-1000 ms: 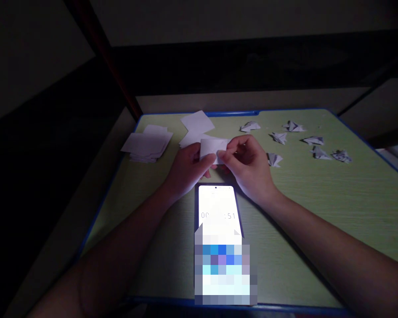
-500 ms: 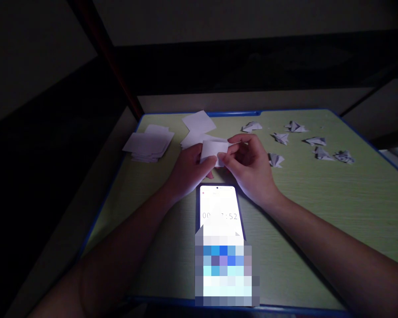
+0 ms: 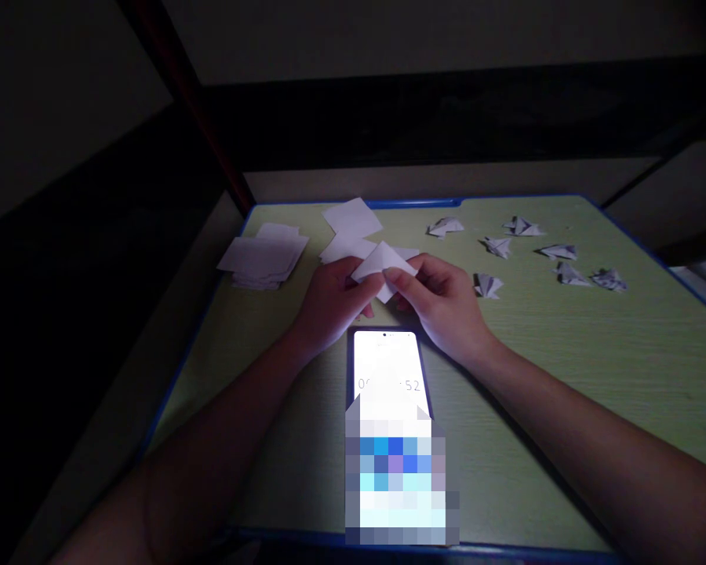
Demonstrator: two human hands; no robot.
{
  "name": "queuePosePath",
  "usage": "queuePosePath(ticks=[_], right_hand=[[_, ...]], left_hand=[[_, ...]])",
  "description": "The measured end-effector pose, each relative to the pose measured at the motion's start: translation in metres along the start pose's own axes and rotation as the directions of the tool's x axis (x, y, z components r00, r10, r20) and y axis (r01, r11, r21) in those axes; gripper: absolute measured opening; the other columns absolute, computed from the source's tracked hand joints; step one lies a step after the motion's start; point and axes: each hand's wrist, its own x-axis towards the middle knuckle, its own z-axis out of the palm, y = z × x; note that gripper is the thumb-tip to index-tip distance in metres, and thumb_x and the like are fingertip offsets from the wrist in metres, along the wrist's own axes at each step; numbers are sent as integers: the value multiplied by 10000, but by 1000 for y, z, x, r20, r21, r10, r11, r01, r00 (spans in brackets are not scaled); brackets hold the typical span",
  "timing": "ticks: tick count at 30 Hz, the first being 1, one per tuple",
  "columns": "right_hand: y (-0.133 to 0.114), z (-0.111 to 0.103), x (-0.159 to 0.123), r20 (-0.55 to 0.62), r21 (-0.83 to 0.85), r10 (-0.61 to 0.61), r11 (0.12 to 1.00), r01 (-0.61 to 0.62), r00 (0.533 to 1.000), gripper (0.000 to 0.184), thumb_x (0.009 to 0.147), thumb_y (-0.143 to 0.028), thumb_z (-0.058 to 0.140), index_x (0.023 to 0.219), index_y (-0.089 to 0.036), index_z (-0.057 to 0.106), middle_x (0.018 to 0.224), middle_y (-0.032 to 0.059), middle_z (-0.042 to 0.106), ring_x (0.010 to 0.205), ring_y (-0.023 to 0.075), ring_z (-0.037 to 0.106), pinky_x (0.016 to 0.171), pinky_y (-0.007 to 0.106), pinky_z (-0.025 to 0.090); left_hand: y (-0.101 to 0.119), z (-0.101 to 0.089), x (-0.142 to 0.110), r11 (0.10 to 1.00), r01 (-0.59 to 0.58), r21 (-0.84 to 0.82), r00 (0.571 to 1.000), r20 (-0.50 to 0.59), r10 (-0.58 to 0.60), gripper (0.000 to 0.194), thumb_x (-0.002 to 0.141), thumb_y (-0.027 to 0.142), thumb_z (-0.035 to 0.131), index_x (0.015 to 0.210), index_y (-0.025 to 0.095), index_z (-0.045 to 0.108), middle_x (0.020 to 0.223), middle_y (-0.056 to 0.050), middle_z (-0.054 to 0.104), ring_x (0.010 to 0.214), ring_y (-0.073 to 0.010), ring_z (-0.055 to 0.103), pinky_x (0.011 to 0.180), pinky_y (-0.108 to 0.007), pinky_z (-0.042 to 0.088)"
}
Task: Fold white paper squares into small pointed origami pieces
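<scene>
Between my two hands is a small folded piece of white paper [image 3: 383, 259], turned so that one corner points away from me and another toward me. My left hand [image 3: 335, 302] pinches its left side, thumb on top and fingers underneath. On the right side, my right hand [image 3: 447, 302] grips it the same way. Both thumb tips meet near the middle of the paper. The fingers beneath are mostly hidden. Just under the hands lies a lit phone [image 3: 385, 361] with timer digits, its lower part blurred out.
A stack of white paper [image 3: 262, 255] sits at the left of the green table [image 3: 565, 408]. Loose white sheets [image 3: 353, 218] lie behind my hands. Several folded paper figures [image 3: 497, 246] are scattered at the right. Blue edging [image 3: 412, 202] borders the tabletop.
The folded paper, squarish and straight-edged before, is now turned to a diamond shape with a corner up. My right fingers have closed in around its right side. The timer digits went from 51 to 52.
</scene>
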Motion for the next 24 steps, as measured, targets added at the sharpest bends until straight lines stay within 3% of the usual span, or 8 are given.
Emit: queuePosePath(ticks=[10, 14, 24], right_hand=[[-2, -1, -1, 57, 25, 4, 1000, -6, 998, 337, 805, -474, 660, 665, -182, 567, 529, -42, 499, 480, 90, 425, 453, 261, 280], [-2, 0, -1, 43, 22, 23, 999, -24, 999, 378, 790, -506, 661, 628, -184, 547, 492, -49, 490, 448, 84, 416, 430, 249, 281], [0, 0, -1, 23, -58, 13, 998, -11, 1000, 393, 791, -531, 650, 637, -186, 543, 491, -51, 481, 452, 91, 434, 437, 251, 292]], left_hand=[[2, 0, -1, 999, -20, 36, 1000, 22, 20, 120, 757, 222, 561, 669, 141, 555, 471, 59, 505, 397, -52, 471, 388, -151, 367], [5, 1, -3, 997, 11, 73, 1000, 24, -13, 107, 744, 223, 576, 689, 132, 574, 481, 54, 519, 405, -59, 492, 396, -156, 385], [1, 0, -2, 999, -32, 38, 999, 45, 30, 211, 796, 302, 553, 658, 143, 545, 450, 43, 509, 397, -54, 477, 398, -155, 365]])
